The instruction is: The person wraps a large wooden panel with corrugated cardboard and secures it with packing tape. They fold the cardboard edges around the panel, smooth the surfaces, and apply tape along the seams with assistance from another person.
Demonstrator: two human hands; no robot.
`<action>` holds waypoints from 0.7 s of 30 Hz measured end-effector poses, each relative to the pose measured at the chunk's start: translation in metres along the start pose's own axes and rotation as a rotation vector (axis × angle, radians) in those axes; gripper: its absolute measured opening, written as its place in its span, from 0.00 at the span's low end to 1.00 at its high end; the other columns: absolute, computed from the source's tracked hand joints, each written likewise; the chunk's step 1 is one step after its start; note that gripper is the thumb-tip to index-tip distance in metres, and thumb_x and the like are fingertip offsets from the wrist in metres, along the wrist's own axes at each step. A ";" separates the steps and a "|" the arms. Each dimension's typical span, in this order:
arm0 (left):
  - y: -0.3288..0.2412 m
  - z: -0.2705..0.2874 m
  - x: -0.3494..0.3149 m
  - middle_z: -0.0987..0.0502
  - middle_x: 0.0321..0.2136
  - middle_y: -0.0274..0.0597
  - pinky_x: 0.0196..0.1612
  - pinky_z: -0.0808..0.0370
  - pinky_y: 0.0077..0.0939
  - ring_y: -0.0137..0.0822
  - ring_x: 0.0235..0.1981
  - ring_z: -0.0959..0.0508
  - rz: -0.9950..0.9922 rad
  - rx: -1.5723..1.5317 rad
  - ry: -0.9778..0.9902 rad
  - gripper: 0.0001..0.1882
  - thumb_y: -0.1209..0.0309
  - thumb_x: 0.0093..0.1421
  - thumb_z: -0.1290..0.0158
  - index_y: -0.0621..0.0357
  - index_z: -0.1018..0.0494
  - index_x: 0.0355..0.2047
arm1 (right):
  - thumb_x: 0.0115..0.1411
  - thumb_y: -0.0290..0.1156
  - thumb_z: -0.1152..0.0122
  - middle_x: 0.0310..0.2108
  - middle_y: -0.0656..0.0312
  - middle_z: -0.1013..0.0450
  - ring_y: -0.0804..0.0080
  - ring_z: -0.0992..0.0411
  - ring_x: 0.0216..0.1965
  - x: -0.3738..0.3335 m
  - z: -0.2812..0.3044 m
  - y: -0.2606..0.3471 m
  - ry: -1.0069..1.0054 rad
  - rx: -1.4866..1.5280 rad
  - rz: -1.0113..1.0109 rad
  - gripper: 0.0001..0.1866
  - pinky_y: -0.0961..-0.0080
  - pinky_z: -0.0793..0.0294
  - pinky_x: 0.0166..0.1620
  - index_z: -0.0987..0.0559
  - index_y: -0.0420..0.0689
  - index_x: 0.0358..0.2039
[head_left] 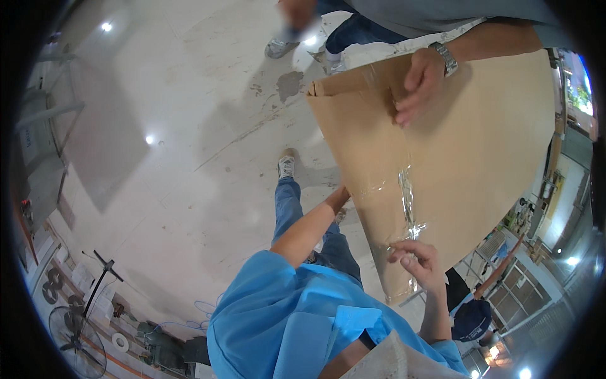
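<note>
A large brown cardboard package (467, 145) spans the right half of the view, with a strip of clear tape (407, 196) along its face. My left hand (345, 191) is at its left edge, fingers hidden behind the cardboard. Over the tape near the package's lower end is my right hand (424, 262), its fingers bent in toward the thumb. Whether they pinch a bit of tape is too small to make out. Across the package, a co-worker's hand (421, 85) with a metal watch rests near the taped seam at the upper end.
The co-worker's legs (360, 31) stand beyond the package on a stained pale floor (208, 82). A fan (77, 341) is at the lower left. Another person in a dark cap (472, 319) is at the lower right, near metal racks (517, 287).
</note>
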State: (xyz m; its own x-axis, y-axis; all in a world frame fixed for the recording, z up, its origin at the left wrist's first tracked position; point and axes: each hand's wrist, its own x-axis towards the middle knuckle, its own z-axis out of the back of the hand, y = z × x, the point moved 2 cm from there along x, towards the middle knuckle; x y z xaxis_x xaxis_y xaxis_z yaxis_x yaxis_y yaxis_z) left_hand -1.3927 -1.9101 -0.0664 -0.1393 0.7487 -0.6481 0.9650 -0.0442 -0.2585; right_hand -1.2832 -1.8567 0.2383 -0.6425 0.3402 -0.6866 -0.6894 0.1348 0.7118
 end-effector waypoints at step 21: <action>-0.350 -0.025 0.109 0.18 0.30 0.42 0.30 0.20 0.28 0.36 0.27 0.17 -0.657 0.474 -0.148 0.12 0.84 0.55 0.50 0.69 0.20 0.37 | 0.61 0.26 0.37 0.30 0.60 0.22 0.74 0.23 0.34 0.052 -0.029 -0.039 -0.280 -0.251 -0.048 0.05 0.74 0.25 0.40 0.20 0.38 0.35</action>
State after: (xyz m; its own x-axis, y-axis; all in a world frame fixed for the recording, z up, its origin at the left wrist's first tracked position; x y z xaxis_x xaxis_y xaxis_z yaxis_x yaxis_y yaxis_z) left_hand -1.7397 -1.7966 -0.0289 -0.7028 0.6259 -0.3380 0.4848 0.0736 -0.8715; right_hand -1.2993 -1.8710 0.1708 -0.5154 0.5846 -0.6265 -0.7990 -0.0635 0.5980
